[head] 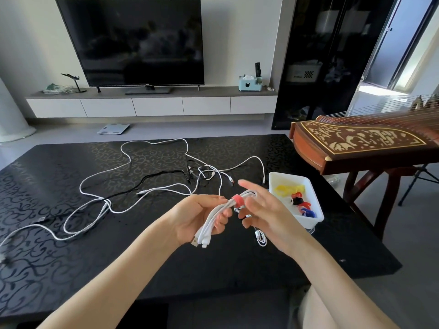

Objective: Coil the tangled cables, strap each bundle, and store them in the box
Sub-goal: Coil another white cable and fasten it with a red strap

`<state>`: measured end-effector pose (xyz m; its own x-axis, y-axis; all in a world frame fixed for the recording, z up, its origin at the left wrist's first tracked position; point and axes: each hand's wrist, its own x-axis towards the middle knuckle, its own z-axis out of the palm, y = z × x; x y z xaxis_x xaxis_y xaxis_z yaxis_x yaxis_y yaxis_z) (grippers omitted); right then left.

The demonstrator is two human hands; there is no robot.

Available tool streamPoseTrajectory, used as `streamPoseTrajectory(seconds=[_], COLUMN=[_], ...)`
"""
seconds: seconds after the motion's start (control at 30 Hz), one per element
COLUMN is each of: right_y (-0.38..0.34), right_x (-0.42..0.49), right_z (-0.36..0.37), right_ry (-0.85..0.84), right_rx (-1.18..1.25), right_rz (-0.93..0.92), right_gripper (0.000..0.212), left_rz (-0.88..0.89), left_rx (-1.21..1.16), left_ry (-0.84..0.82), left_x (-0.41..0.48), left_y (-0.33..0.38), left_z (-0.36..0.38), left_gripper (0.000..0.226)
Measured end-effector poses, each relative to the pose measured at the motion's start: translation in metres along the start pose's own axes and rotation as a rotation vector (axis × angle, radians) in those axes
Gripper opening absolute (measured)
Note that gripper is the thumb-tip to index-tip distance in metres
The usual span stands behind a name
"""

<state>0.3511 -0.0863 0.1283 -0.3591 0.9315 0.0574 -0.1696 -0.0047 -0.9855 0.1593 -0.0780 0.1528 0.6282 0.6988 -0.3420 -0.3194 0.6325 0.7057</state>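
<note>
Strapping step: one bundle in hand, held above the table [47,186].

Left hand [199,217] fingers curl round a coiled white cable bundle [212,220], smooth and rubbery, plugs hanging below. A soft red strap [238,201] rings its middle. Right hand [266,214]: forefinger straight, the others at the strap; a pinch cannot be told. Next, likely: cinch the strap, then drop the bundle into the white plastic box [316,205] just right. The loose cables [204,173], white and black, lie tangled on glossy black.
</note>
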Motion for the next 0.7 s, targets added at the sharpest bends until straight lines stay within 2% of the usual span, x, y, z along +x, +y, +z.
streamPoseTrajectory(seconds=[0.1, 0.17, 0.23, 0.3, 0.33, 0.4, 0.5, 0.6, 0.7], right_y=[-0.001, -0.001, 0.005, 0.01, 0.013, 0.019, 0.027, 0.034, 0.041], right_x=[0.003, 0.004, 0.005, 0.005, 0.004, 0.005, 0.005, 0.005, 0.002], right_z=[-0.002, 0.0, 0.0, 0.001, 0.002, 0.004, 0.002, -0.006, -0.015], right_ry=[0.018, 0.089, 0.181, 0.25, 0.272, 0.285, 0.265, 0.306, 0.299], right_rx=[0.068, 0.228, 0.487, 0.734, 0.818, 0.956, 1.166, 1.278, 1.246], right_rz=[-0.031, 0.052, 0.22, 0.376, 0.435, 0.529, 0.631, 0.646, 0.661], right_gripper=[0.026, 0.016, 0.014, 0.015, 0.015, 0.016, 0.016, 0.017, 0.022], left_rz=[-0.101, -0.065, 0.083, 0.303, 0.4, 0.508, 0.484, 0.407, 0.43], left_rx=[-0.066, -0.098, 0.089, 0.441, 0.544, 0.564, 0.502, 0.536, 0.54], left_ry=[-0.046, -0.096, 0.03, 0.252, 0.288, 0.22, 0.098, 0.022, 0.113], left_x=[0.005, 0.007, 0.014, 0.023, 0.027, 0.035, 0.044, 0.057, 0.076], left_y=[0.003, 0.003, -0.006, -0.017, -0.021, -0.024, -0.024, -0.025, -0.025], left_z=[-0.005, -0.01, -0.019, -0.027, -0.029, -0.026, -0.02, -0.015, -0.005], left_gripper=[0.027, 0.032, 0.034, 0.036, 0.039, 0.037, 0.039, 0.046, 0.019])
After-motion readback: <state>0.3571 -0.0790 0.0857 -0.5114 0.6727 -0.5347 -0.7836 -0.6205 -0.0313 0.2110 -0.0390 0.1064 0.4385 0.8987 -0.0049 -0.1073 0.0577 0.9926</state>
